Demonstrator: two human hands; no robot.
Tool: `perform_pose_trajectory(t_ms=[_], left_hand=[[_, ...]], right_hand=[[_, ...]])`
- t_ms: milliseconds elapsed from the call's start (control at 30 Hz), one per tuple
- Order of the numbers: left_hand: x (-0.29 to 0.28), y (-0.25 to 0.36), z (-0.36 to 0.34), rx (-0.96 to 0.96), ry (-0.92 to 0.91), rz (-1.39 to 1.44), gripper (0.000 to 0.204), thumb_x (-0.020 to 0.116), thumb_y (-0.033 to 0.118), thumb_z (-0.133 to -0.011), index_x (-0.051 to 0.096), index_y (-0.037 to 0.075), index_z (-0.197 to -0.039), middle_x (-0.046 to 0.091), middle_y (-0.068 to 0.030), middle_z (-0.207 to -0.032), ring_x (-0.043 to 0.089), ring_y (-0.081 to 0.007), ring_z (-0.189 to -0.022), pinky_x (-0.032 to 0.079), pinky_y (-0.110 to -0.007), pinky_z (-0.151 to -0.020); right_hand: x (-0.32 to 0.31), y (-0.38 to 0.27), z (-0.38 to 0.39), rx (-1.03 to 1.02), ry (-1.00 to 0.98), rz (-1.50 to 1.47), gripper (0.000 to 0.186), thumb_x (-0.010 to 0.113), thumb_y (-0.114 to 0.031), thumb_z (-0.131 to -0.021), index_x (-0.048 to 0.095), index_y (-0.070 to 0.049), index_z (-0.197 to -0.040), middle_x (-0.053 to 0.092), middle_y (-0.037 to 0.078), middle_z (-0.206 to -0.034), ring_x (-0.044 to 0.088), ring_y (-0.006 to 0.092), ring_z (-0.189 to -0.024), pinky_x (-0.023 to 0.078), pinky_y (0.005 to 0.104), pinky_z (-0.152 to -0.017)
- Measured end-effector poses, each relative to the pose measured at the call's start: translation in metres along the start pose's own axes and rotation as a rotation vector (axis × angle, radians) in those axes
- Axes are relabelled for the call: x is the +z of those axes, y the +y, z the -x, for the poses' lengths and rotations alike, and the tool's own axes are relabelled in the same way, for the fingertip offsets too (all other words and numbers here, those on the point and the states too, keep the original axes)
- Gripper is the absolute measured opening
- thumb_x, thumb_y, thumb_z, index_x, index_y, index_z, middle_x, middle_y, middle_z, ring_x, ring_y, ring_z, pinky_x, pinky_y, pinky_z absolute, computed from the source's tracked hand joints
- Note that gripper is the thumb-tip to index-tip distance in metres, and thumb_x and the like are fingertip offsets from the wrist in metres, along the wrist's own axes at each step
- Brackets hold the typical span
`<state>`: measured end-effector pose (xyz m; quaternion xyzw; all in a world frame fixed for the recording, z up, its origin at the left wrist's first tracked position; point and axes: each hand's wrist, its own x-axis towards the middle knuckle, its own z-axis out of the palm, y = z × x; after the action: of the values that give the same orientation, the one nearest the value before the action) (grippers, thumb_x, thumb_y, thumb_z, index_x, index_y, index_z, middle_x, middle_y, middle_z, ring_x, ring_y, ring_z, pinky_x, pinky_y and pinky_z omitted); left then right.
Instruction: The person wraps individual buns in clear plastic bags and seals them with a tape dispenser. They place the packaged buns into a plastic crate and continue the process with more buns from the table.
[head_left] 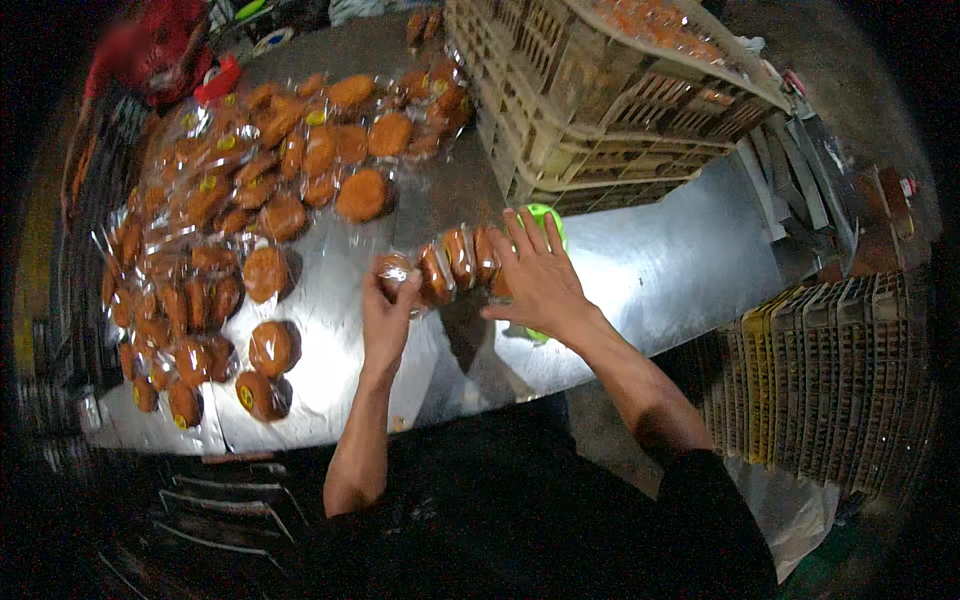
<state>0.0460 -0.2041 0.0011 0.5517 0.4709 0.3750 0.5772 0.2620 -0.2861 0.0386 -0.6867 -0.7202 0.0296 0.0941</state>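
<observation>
My left hand (pixel 384 325) pinches a clear-wrapped round brown bun (pixel 394 266) at the left end of a short row. The rest of that row, several wrapped brown buns (pixel 460 258) standing on edge side by side, reaches across to my right hand (pixel 543 285). That hand has its fingers stretched out and lies against the row's right end. Partly hidden beneath it is a bright green round object (pixel 547 215), whose kind I cannot make out. Left of my hands, a large pile of wrapped brown buns (pixel 320 150) spreads over the metal table (pixel 330 345).
Stacked beige plastic crates (pixel 545 110) stand at the table's far right, the top one holding orange-brown wrapped goods. More nested crates (pixel 820 370) stand on the right. A person in red (pixel 150 60) is at the far left, near a red object (pixel 218 80).
</observation>
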Motion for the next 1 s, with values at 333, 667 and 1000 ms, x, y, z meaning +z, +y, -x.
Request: perform_pose_trajectory(t_ms=[333, 667, 1000], left_hand=[[0.028, 0.026, -0.051, 0.278, -0.550, -1.312, 0.126, 0.089, 0.060, -0.050, 0.029, 0.009, -0.149, 0.046, -0.0209, -0.140, 0.047, -0.0427, -0.127, 0.049, -0.050, -0.097], [0.014, 0.026, -0.011, 0.224, -0.276, -1.160, 0.088, 0.086, 0.058, -0.059, 0.054, 0.013, -0.127, 0.054, -0.0149, -0.124, 0.056, -0.0391, -0.112, 0.053, -0.052, -0.086], [0.073, 0.027, 0.007, -0.037, -0.307, -1.503, 0.122, 0.085, 0.069, -0.051, 0.037, 0.009, -0.146, 0.042, -0.0222, -0.140, 0.047, -0.0428, -0.127, 0.052, -0.052, -0.093]], right_hand=[[0.043, 0.031, -0.075, -0.261, -0.265, 0.205, 0.044, 0.063, -0.025, -0.085, 0.053, -0.006, -0.124, 0.058, 0.021, -0.117, 0.059, 0.0429, -0.111, 0.055, 0.0487, -0.082], [0.055, 0.023, -0.068, -0.429, -0.188, -0.153, 0.041, 0.062, -0.024, -0.087, 0.053, -0.004, -0.121, 0.055, 0.023, -0.116, 0.059, 0.0443, -0.104, 0.052, 0.0520, -0.089], [-0.018, 0.071, -0.008, -0.475, 0.107, -0.223, 0.065, 0.075, -0.036, -0.078, 0.052, -0.004, -0.129, 0.058, 0.016, -0.121, 0.052, 0.0397, -0.120, 0.008, 0.0695, -0.114]])
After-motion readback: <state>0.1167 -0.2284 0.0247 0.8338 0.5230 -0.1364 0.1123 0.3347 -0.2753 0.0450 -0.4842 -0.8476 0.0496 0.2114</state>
